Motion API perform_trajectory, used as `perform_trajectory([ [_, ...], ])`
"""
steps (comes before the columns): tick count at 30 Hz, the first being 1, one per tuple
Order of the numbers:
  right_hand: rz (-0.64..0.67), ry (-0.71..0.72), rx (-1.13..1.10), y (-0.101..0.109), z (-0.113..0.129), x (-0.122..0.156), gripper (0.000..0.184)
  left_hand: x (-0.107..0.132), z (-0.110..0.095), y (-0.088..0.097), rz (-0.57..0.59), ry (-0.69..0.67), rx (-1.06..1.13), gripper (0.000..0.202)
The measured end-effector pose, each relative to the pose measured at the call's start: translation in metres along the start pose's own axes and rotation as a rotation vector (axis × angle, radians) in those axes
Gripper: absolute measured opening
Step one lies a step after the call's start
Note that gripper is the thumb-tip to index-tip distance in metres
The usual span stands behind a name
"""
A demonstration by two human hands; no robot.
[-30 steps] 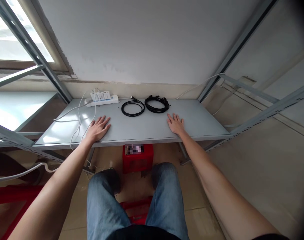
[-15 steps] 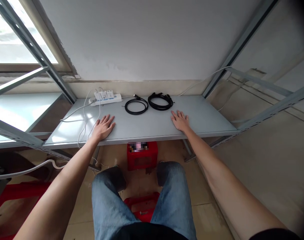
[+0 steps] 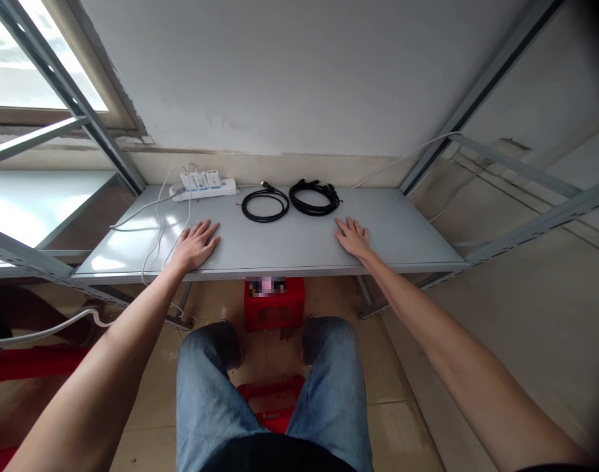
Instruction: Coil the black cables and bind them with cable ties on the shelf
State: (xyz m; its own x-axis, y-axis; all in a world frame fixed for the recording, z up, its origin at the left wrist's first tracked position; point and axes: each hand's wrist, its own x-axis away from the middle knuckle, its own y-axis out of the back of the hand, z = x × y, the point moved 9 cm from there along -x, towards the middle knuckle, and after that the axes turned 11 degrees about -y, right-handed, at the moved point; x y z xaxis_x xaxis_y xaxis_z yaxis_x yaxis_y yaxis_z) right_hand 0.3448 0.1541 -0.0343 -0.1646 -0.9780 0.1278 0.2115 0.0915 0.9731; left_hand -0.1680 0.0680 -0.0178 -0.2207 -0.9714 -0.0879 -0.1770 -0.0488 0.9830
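Observation:
Both palms lie flat on a grey shelf table (image 3: 299, 246). My left hand (image 3: 195, 246) rests near the front edge on the left, fingers spread, with thin white cables running beside it. On the right side, my right hand (image 3: 352, 237) also lies with its fingers apart and holds nothing. Two coiled black cables sit towards the back between the hands: a thinner coil (image 3: 266, 219) with a plug end, and a thicker coil (image 3: 313, 214) to its right, nearer my right hand. Neither hand touches a coil.
A white power strip (image 3: 210, 190) with several plugged-in adapters stands at the back left. Metal uprights (image 3: 454, 118) frame the table's sides, with a wall behind. Below the table is a red stool (image 3: 274, 314); another red seat (image 3: 33, 367) is at lower left.
The view has tilted and shifted slightly. Both hands stay flat on the table, and the coils and power strip have not moved on it.

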Motion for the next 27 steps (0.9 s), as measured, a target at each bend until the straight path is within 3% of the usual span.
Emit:
perform_trajectory([
  [9,0.121,0.023,-0.121,0.007,0.001,0.007,0.078,0.001,-0.002,0.002,0.002,-0.003,-0.015,0.074],
  [17,0.224,0.057,-0.178,0.008,-0.007,-0.004,0.081,0.000,-0.001,0.002,-0.017,-0.001,-0.002,0.072],
  [27,0.101,0.042,-0.040,0.002,0.002,0.003,0.080,-0.002,0.001,0.000,0.016,0.018,-0.021,0.073],
])
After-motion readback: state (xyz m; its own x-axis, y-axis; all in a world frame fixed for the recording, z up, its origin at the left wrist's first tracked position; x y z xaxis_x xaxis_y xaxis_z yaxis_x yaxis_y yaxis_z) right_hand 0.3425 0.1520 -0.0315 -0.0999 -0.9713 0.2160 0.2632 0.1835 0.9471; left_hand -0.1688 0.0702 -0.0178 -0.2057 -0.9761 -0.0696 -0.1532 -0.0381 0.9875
